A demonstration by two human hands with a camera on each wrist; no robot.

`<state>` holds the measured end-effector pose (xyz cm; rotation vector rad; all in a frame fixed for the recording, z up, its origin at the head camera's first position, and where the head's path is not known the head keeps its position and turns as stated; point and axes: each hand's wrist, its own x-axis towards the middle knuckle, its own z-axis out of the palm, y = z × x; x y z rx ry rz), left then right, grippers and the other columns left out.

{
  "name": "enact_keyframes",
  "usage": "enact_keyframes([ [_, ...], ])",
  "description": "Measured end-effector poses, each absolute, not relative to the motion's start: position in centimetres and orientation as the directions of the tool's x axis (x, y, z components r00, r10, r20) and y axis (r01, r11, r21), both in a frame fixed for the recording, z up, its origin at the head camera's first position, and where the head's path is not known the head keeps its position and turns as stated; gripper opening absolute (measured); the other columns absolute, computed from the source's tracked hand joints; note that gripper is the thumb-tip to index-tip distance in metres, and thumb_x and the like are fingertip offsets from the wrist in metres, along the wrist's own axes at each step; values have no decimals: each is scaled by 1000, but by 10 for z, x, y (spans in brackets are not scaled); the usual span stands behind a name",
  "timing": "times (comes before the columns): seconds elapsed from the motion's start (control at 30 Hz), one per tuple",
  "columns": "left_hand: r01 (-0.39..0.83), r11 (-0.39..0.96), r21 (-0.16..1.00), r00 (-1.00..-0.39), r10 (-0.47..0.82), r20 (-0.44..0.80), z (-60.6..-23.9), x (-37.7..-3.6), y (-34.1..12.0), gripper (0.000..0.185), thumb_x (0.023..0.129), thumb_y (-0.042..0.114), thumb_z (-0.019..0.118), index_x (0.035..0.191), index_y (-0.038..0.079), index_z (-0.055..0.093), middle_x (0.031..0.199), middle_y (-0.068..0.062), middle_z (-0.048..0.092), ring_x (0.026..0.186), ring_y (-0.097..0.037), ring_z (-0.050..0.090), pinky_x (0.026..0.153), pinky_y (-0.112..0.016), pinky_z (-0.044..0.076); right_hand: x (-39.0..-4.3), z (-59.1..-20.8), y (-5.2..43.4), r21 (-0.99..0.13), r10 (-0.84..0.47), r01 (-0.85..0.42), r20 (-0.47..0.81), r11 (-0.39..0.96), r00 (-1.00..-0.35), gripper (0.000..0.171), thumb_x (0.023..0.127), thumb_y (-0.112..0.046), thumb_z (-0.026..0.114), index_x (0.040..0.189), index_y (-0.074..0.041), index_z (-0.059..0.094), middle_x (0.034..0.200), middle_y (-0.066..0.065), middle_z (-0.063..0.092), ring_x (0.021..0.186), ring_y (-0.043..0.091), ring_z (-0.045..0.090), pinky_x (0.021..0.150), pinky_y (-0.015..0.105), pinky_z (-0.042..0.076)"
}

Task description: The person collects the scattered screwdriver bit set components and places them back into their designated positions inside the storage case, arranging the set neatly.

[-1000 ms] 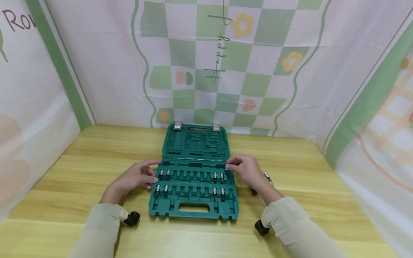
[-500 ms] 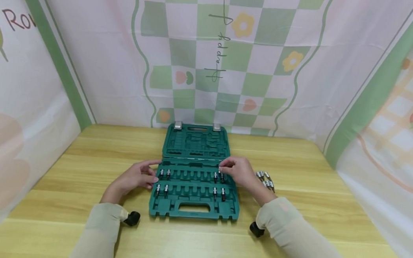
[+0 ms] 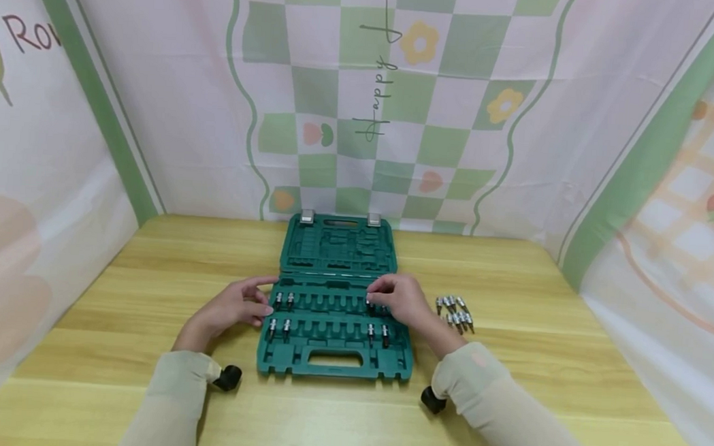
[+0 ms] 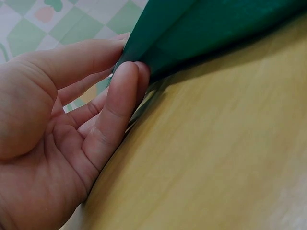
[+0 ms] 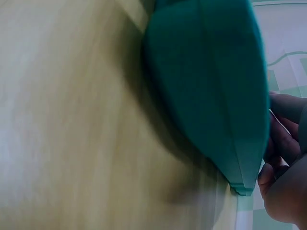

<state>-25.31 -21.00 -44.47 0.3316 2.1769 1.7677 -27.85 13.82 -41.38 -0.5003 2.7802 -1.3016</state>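
A green socket case (image 3: 334, 370) lies unfolded on the table, with bit sockets (image 3: 286, 328) seated in pairs at both ends of its two rows. My left hand (image 3: 234, 307) rests against the case's left side, thumb and index finger at the rim. In the left wrist view the fingers (image 4: 120, 91) touch the green wall. Over the right end of the upper row, my right hand (image 3: 403, 299) pinches a bit socket (image 3: 371, 310) between thumb and index finger, its silver head mostly covered. The right wrist view catches this hand (image 5: 283, 158) behind the case wall.
Several loose bit sockets (image 3: 457, 314) lie grouped on the wooden table (image 3: 495, 368), right of the case. The raised lid (image 3: 338, 246) with two metal latches (image 3: 374, 220) stands near a patterned cloth backdrop (image 3: 358, 100).
My right hand has moved left along the upper row, from the case's right edge to the inner part of the right-hand pair. The loose bit sockets are uncovered. My left hand stays put.
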Motion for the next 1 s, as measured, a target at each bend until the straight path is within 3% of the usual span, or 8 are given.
enact_keyframes([
  [0.4,-22,207,978,-923,372,-99,-444,-253,-210,65,92,2,65,150,10,37,101,-17,54,77,-26,61,70,-38,58,-278,-416,126,-718,-354,-326,118,615,-928,4,88,-9,72,90,-7,75,87,-1,68,79,14,62,70,33,54],
  [1.0,-14,216,976,-921,376,-96,-445,-253,-210,65,92,3,65,150,10,37,102,-18,54,78,-27,61,71,-38,58,-283,-405,118,-634,-323,-263,22,727,-946,5,87,-9,73,83,-11,76,83,-3,68,76,14,61,69,34,53],
])
